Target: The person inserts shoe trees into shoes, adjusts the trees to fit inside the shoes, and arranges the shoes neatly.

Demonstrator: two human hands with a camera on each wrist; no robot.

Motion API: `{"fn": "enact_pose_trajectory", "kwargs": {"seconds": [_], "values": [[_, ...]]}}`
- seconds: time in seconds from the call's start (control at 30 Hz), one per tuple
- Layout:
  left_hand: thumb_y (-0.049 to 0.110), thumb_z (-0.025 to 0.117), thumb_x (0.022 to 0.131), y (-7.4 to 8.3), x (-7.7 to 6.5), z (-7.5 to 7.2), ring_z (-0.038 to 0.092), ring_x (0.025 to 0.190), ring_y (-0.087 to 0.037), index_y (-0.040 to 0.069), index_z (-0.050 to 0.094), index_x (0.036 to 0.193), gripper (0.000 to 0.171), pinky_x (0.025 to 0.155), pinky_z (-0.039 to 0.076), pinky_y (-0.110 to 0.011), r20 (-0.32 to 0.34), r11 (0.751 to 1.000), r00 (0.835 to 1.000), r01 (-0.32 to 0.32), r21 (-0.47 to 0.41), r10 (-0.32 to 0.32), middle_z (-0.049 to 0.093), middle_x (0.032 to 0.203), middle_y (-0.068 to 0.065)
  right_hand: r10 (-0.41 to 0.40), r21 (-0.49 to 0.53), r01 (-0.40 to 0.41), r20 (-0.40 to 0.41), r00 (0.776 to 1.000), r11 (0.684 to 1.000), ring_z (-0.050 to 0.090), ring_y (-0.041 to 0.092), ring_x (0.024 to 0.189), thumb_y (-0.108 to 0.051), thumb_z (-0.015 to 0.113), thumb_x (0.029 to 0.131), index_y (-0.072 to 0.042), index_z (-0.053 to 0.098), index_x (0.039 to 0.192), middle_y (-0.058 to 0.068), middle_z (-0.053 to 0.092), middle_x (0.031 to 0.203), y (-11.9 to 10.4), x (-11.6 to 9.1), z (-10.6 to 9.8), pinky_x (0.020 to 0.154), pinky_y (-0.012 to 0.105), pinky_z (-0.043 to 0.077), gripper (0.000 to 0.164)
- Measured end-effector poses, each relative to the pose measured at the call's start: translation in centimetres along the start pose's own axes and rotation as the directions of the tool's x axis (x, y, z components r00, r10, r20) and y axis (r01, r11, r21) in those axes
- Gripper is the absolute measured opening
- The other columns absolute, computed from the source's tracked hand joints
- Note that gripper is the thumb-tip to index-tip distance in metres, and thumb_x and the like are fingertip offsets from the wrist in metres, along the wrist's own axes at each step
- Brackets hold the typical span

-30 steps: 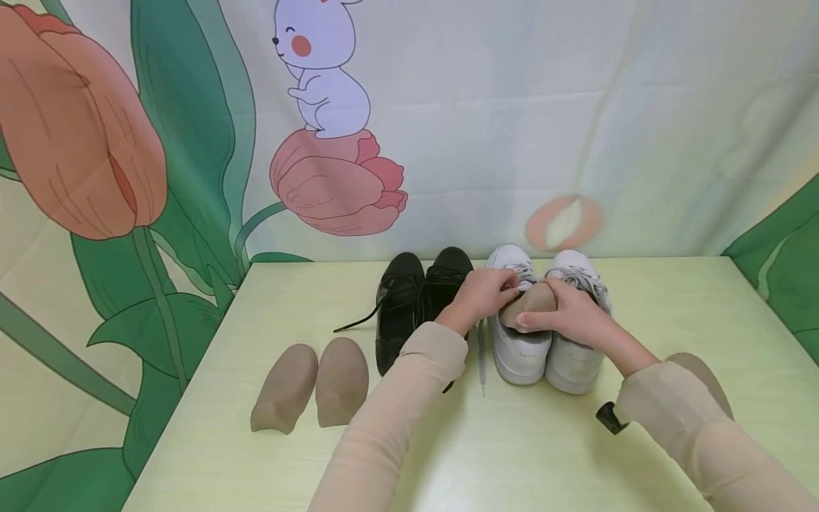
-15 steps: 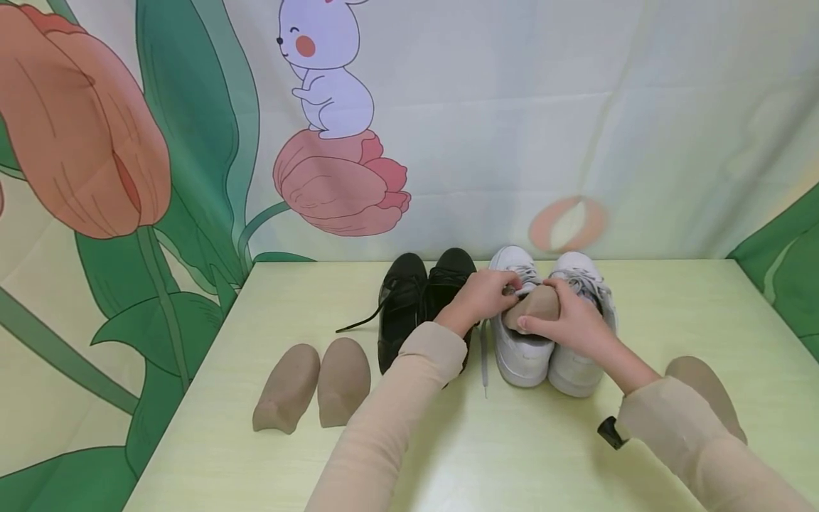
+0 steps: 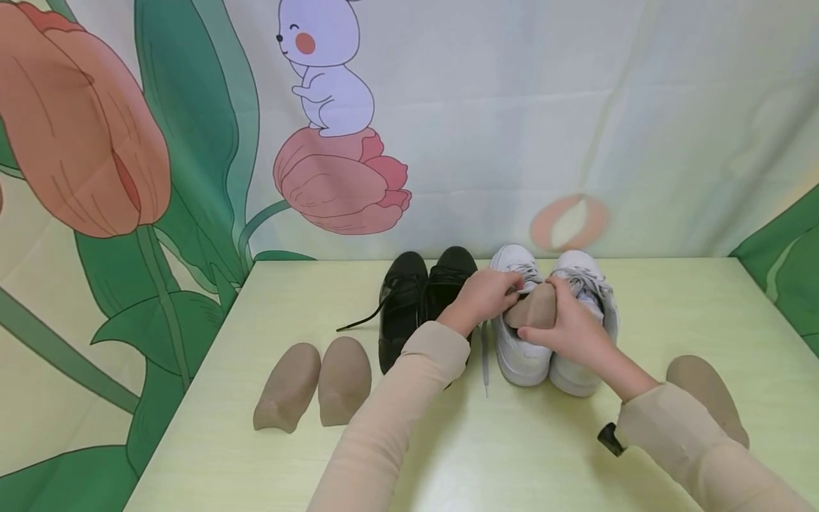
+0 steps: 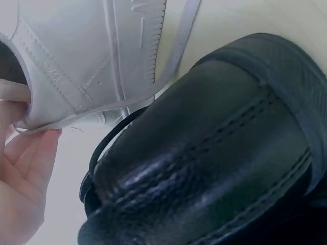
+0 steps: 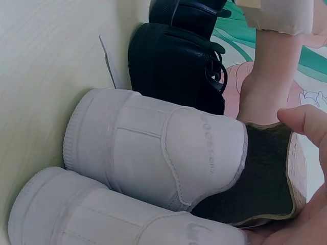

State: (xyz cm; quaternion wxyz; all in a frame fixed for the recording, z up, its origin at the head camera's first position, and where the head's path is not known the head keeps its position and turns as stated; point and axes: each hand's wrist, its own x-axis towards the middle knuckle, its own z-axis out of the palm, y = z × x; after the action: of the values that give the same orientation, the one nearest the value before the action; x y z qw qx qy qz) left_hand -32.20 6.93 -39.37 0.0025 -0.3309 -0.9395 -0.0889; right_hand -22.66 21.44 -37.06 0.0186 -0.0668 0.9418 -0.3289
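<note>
A left white shoe (image 3: 523, 363) stands heel toward me beside its right white mate (image 3: 576, 373). My right hand (image 3: 579, 331) holds a beige molded shoe insert (image 3: 536, 306), tilted at the left white shoe's opening. In the right wrist view the insert's dark hollow side (image 5: 260, 168) shows, the thumb on its rim. At that same shoe's upper left, my left hand (image 3: 484, 293) pinches the edge near the opening and laces; the left wrist view shows its fingers (image 4: 38, 161) at the collar. The insert's front end is hidden in the shoe.
Two black shoes, left (image 3: 399, 320) and right (image 3: 453, 270), stand left of the white pair. Two inserts, one (image 3: 288, 387) and another (image 3: 344, 384), lie at the left; a further insert (image 3: 707, 398) lies near the right sleeve. A loose grey lace (image 3: 484, 359) trails on the table (image 3: 499, 455).
The insert has turned slightly in the left white shoe's opening, with my right hand shifting a little along with it. My left hand keeps its place at the shoe.
</note>
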Motion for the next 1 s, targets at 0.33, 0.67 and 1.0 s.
{"fn": "enact_pose_trajectory", "kwargs": {"seconds": [0.33, 0.67, 1.0], "values": [[0.026, 0.043, 0.094, 0.12, 0.36, -0.39, 0.057, 0.073, -0.012, 0.022, 0.055, 0.102, 0.015, 0.064, 0.046, -0.026, 0.031, 0.998, 0.999, -0.032, 0.059, 0.03, 0.064, 0.089, 0.004, -0.005, 0.019, 0.005, 0.014, 1.0, 1.0, 0.052, 0.04, 0.104, -0.039, 0.068, 0.075, 0.0, 0.016, 0.137, 0.031, 0.045, 0.123, 0.25, -0.17, -0.11, 0.079, 0.048, 0.043, 0.089], [0.027, 0.049, 0.091, -0.56, 0.44, 0.05, 0.05, 0.066, -0.011, 0.025, 0.057, 0.096, 0.01, 0.057, 0.038, -0.021, 0.008, 0.995, 0.999, 0.039, -0.096, -0.039, 0.059, 0.083, 0.007, 0.011, 0.041, -0.013, 0.044, 0.999, 0.999, 0.042, 0.042, 0.117, -0.038, 0.067, 0.077, -0.001, 0.012, 0.14, 0.029, 0.032, 0.136, 0.34, -0.05, 0.15, 0.087, 0.053, 0.039, 0.091], [0.027, 0.054, 0.088, -0.59, 0.22, 0.29, 0.049, 0.062, -0.01, 0.025, 0.062, 0.097, 0.012, 0.053, 0.036, -0.019, -0.023, 0.97, 0.995, 0.086, -0.226, -0.094, 0.063, 0.084, 0.006, 0.027, 0.043, -0.028, 0.017, 0.999, 0.999, 0.041, 0.043, 0.118, -0.036, 0.068, 0.076, -0.001, 0.013, 0.139, 0.029, 0.032, 0.136, 0.43, -0.03, 0.54, 0.088, 0.054, 0.038, 0.091]]}}
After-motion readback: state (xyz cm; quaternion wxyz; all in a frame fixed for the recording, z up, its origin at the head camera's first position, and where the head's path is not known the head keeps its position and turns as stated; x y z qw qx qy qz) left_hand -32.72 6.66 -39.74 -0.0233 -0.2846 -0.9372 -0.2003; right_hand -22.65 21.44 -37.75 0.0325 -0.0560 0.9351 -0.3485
